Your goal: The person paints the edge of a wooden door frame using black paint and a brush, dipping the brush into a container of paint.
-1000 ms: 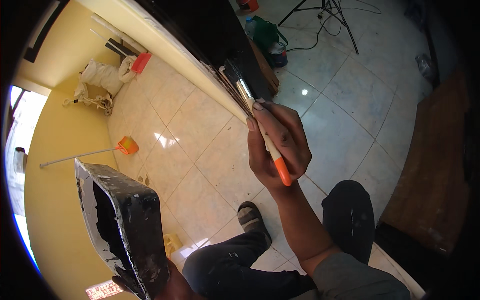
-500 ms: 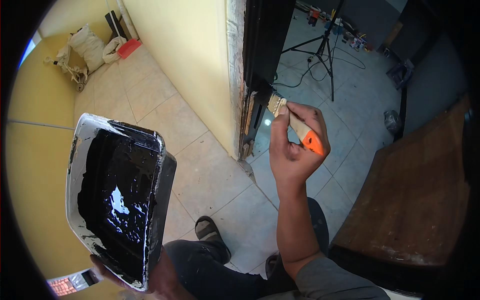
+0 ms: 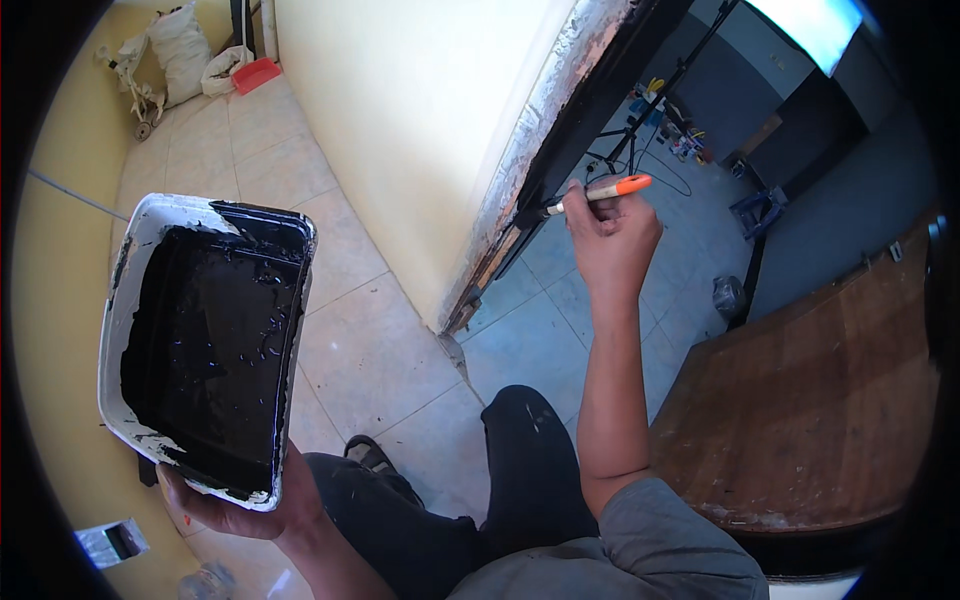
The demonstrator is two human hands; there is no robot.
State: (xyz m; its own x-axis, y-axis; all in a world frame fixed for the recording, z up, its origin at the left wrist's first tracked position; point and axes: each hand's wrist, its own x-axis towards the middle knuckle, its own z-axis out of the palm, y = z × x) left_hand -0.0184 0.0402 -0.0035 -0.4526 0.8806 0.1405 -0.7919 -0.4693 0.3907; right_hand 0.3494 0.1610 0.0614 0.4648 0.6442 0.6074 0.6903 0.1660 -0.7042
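Observation:
My left hand is closed under the near end of a white paint tray, holding it up at the left. Glossy black paint coats the tray's floor and much of its walls. In my right hand is a paintbrush with a pale handle and an orange end, gripped between thumb and fingers. The bristles lie at the black door frame, mostly hidden beside my thumb; whether they touch it I cannot tell. Bare, rough plaster borders the frame.
A brown wooden door panel stands at the right. Beyond the doorway are a black tripod, cables and a plastic bag. White sacks and a red dustpan lie at the far left. A yellow wall adjoins the frame.
My view has tilted, so the door frame now leans right. The brush has swung from pointing up-left to lying nearly level, orange end to the right. The tray appears slightly higher and further left.

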